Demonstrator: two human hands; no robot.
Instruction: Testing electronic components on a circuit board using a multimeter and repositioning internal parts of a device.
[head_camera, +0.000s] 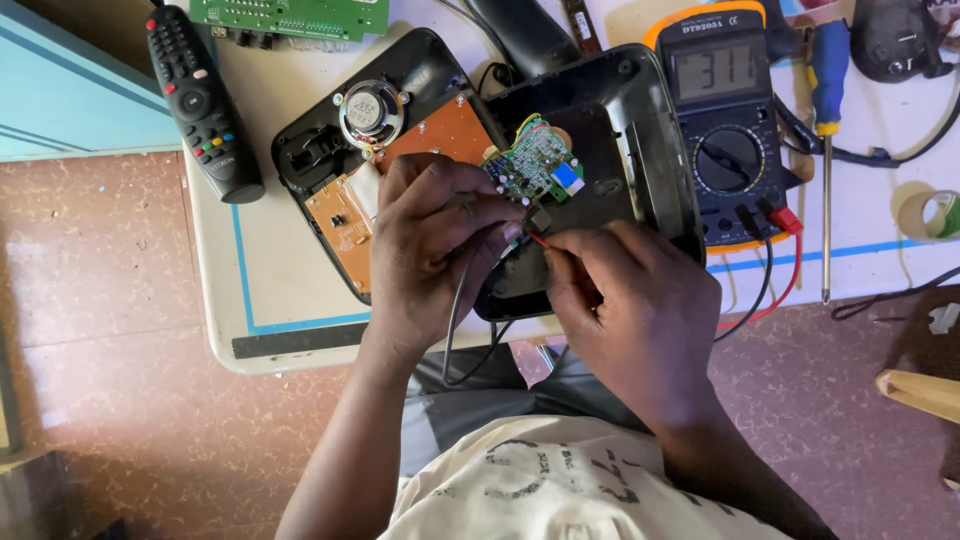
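A: Nearest items?
B: Left hand (430, 250), fingers curled narrow, pinching a black probe lead. Right hand (625, 300), fingers closed on a red probe tip (537, 239). Both tips meet just below the small green circuit board (535, 165).
A: Its location?
B: Inside the opened black casing (640, 130), mid-counter (270, 290), beside an orange board (440, 135) and a round speaker (371, 113).
A: Further out?
B: Yellow-edged multimeter (725, 120) right of the casing, leads plugged in; blue-handled screwdriver (826, 110) beside it; tape roll (930, 213) at the right edge; black remote control (203, 100) far left; large green board (290, 15) at the top.
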